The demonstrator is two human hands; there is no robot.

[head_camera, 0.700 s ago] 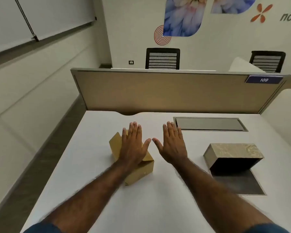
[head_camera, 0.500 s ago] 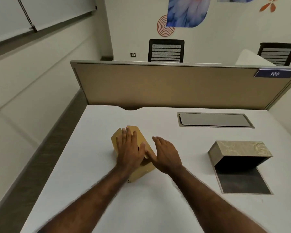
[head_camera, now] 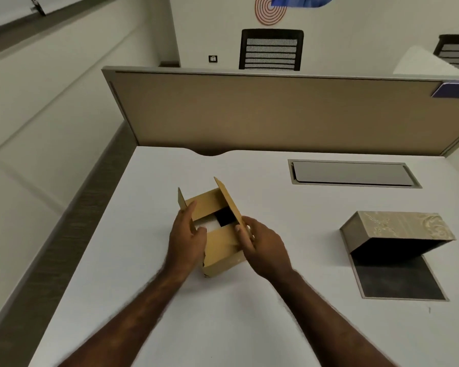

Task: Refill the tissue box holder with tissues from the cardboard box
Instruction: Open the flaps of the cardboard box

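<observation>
Opening the cardboard box [head_camera: 220,250]

Left hand [head_camera: 187,241] and right hand [head_camera: 263,247] each grip a flap; tugging hard may tear them.

Centre frame, I see my left hand [head_camera: 187,239] and right hand [head_camera: 263,246] facing each other (fingers half-curled), forearms converging from below.
</observation>
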